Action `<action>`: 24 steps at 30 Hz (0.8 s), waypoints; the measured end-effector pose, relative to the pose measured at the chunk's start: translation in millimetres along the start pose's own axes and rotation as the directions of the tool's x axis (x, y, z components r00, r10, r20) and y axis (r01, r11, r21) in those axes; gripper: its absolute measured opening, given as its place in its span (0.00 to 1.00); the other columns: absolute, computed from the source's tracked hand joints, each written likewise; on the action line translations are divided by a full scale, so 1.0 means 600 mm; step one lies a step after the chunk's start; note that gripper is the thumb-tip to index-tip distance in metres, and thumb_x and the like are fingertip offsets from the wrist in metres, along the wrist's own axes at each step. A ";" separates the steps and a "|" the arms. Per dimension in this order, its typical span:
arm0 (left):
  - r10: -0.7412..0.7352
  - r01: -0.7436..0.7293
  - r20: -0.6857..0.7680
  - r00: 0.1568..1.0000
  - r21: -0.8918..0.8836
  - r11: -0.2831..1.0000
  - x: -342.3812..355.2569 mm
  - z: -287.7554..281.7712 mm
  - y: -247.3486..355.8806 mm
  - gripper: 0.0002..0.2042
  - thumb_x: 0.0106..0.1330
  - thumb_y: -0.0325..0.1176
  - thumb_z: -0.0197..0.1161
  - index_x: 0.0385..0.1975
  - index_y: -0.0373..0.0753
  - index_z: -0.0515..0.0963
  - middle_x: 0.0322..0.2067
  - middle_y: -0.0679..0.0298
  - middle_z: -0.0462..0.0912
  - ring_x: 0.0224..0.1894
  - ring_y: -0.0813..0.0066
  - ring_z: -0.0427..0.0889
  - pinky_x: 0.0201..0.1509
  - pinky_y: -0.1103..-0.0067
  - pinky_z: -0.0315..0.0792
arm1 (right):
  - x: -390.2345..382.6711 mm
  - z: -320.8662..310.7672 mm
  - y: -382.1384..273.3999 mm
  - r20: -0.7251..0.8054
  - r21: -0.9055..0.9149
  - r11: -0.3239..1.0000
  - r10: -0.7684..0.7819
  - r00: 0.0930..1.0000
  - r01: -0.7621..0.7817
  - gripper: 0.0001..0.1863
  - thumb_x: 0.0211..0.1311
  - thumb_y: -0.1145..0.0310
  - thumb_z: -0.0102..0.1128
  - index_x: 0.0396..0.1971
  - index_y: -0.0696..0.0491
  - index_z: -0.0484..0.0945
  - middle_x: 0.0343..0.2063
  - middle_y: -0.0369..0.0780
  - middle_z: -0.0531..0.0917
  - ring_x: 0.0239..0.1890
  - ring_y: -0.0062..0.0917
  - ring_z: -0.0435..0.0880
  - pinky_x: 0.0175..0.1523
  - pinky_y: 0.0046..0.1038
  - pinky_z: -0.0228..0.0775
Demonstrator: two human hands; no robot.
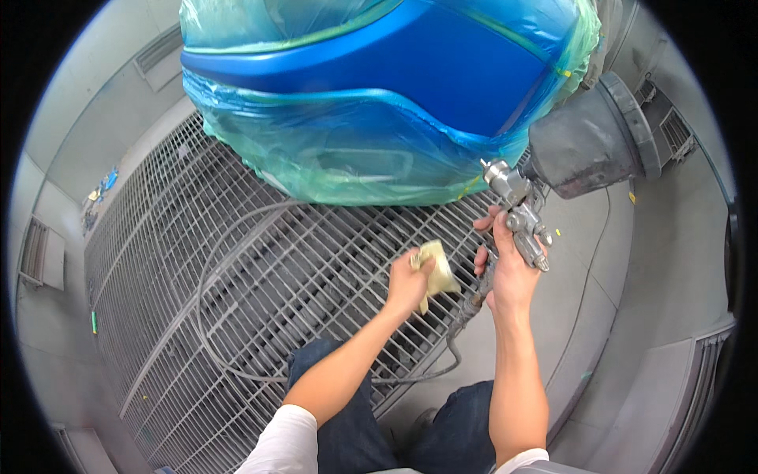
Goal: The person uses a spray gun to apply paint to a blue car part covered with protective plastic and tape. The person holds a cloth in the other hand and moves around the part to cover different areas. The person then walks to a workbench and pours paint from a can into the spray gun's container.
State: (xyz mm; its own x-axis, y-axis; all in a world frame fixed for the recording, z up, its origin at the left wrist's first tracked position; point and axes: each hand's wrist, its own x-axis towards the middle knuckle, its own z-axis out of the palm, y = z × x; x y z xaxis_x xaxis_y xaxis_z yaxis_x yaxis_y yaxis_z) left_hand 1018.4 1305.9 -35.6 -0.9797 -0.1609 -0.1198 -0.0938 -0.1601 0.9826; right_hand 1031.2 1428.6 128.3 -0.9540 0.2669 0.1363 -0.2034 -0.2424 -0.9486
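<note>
The cloth point(441, 272) is yellowish, the panel point(466, 75) blue

No lettering, labels, numbers or signs can be read here.

Pale grey walls point(95, 103) with slatted vents point(35, 250) curve around us; metal grating point(150, 245) lies underfoot beside smooth grey floor point(575, 261), small blue scraps point(109, 180) near its far left edge.

place: looking like paint booth | spray gun point(517, 193) showing | film point(339, 170) surrounding blue panel point(450, 67) | grate point(162, 237) flanking floor point(580, 261) | vents point(35, 250) lining walls point(87, 118)
</note>
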 end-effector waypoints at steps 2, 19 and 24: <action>0.051 -0.053 -0.039 0.998 -0.063 0.997 0.006 -0.001 0.035 0.06 0.68 0.27 0.64 0.37 0.31 0.80 0.28 0.65 0.83 0.30 0.81 0.78 0.34 0.77 0.73 | -0.007 0.011 0.007 -0.003 -0.011 1.000 -0.009 1.000 0.009 0.18 0.68 0.60 0.68 0.44 0.61 0.81 0.31 0.42 0.86 0.15 0.18 0.76 0.17 0.19 0.65; -0.006 -0.002 -0.020 1.000 -0.383 0.924 0.018 -0.077 0.073 0.10 0.66 0.32 0.66 0.36 0.30 0.82 0.27 0.66 0.83 0.28 0.82 0.77 0.31 0.79 0.71 | -0.063 0.090 0.030 0.014 -0.178 0.970 -0.167 0.986 0.167 0.19 0.69 0.59 0.67 0.47 0.60 0.78 0.32 0.42 0.85 0.14 0.20 0.75 0.17 0.20 0.64; 0.058 -0.071 -0.044 0.997 -0.424 0.903 0.019 -0.103 0.105 0.10 0.66 0.34 0.68 0.31 0.32 0.81 0.24 0.69 0.80 0.25 0.85 0.74 0.29 0.81 0.68 | -0.075 0.114 0.033 0.050 -0.194 0.953 -0.225 0.973 0.231 0.22 0.69 0.57 0.67 0.48 0.62 0.77 0.33 0.43 0.84 0.14 0.20 0.74 0.17 0.21 0.64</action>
State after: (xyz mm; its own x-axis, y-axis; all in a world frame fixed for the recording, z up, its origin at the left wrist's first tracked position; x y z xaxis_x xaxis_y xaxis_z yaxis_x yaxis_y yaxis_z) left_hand 1012.0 1233.9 16.4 -0.9747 -0.2126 -0.0685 0.0604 -0.5460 0.8356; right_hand 1054.9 1348.3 122.9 -0.8935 0.2674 0.3606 -0.3713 0.0116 -0.9285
